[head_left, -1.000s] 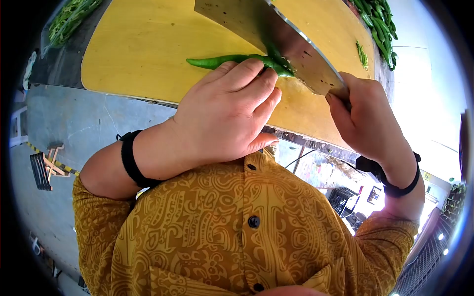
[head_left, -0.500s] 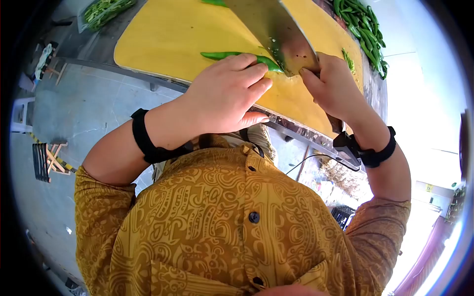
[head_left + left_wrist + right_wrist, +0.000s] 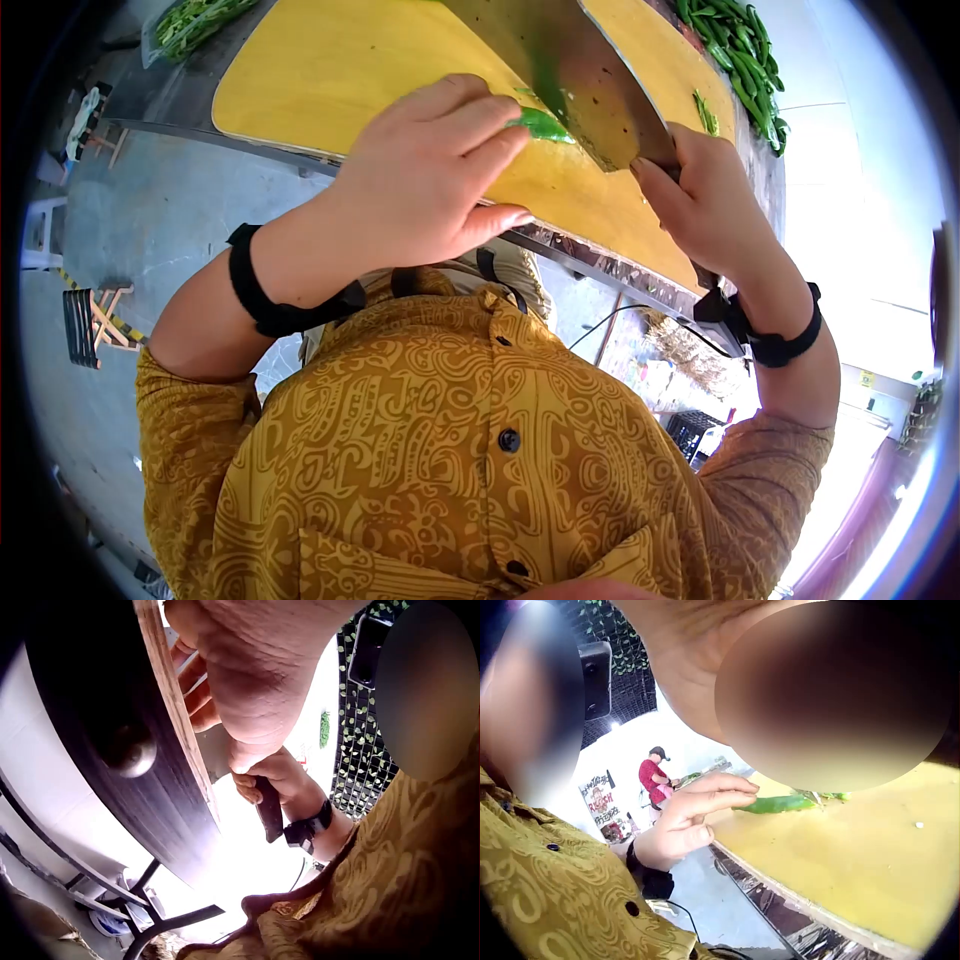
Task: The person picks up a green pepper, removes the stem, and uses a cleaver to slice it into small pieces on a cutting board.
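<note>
On the yellow cutting board (image 3: 300, 80) lies a long green chili pepper (image 3: 545, 125). My left hand (image 3: 430, 165) rests over it with extended fingers on top, the thumb held apart near the board's front edge. Only the pepper's right end shows past the fingertips; the rest is hidden under the hand. My right hand (image 3: 715, 195) grips the handle of a broad cleaver (image 3: 585, 85), its tilted blade beside that end. In the right wrist view, small green pieces (image 3: 832, 796) lie at the pepper's (image 3: 780, 804) end. The dark cleaver handle (image 3: 268, 810) projects below my right fist in the left wrist view.
Whole green peppers (image 3: 740, 55) are heaped at the back right. Nearby on the board sits a small bunch of green strips (image 3: 707, 113). A clear bag of cut greens (image 3: 195, 28) lies back left. Another person (image 3: 654, 778) in red stands in the background.
My left hand has slid left, covering the pepper's left part that showed before. The cleaver first came down beside the pepper's right end, then rose and tilted, shifting slightly right.
</note>
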`<state>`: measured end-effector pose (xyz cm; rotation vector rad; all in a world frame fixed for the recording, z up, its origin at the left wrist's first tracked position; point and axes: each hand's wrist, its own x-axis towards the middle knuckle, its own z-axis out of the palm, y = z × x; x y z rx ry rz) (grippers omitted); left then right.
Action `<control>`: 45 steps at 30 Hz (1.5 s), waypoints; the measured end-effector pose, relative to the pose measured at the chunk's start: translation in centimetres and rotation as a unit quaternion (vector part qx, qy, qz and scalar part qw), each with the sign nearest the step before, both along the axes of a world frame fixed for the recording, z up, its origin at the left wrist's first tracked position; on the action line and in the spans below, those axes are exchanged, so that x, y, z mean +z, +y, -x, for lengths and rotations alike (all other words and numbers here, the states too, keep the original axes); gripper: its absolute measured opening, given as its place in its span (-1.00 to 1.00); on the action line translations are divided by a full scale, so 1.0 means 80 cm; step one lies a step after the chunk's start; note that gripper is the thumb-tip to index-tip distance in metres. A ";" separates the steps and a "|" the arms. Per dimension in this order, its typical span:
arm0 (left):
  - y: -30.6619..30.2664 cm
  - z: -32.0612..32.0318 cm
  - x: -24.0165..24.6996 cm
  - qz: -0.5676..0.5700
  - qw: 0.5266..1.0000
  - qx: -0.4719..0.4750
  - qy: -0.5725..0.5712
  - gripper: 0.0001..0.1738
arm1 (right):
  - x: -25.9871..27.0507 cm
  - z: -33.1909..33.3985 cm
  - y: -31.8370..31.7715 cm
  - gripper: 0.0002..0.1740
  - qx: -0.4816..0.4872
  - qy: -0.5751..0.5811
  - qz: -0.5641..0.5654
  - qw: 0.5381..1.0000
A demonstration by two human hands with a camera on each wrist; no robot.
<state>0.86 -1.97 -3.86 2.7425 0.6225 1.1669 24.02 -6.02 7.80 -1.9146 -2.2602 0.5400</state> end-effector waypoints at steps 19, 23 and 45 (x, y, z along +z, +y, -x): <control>0.005 0.009 -0.007 0.037 0.997 0.048 0.057 -0.30 | 0.013 0.002 -0.003 -0.88 0.028 -0.075 0.029 0.996; 0.005 0.009 -0.007 0.034 0.996 0.053 0.063 -0.28 | 0.017 0.001 -0.004 -0.91 0.017 -0.051 0.014 0.998; 0.008 0.010 -0.006 0.046 0.996 0.047 0.065 -0.26 | 0.005 0.009 0.011 -0.91 0.036 -0.074 0.055 0.995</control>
